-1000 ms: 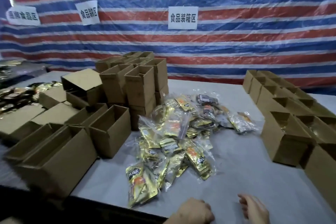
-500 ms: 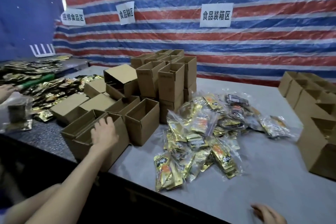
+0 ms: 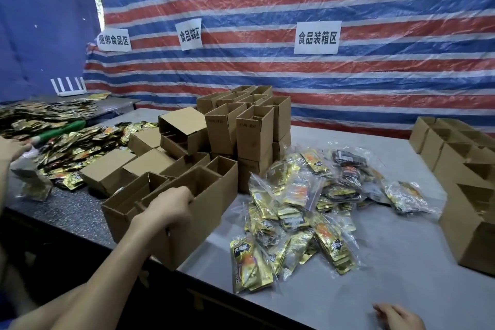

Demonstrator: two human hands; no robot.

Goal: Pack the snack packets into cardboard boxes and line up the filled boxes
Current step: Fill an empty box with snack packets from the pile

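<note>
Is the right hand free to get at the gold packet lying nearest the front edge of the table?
Probably yes. The right hand seems to hold nothing, and only bare grey table lies between it and the gold packet. The left hand grips an open box off to the other side.

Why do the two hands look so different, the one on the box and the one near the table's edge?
The left hand curls its fingers over the rim of an open cardboard box; the right hand holds nothing, its fingers loosely curled. The left hand reaches far out among the boxes; the right hand is low at the near edge of the table. Both are bare.
</note>
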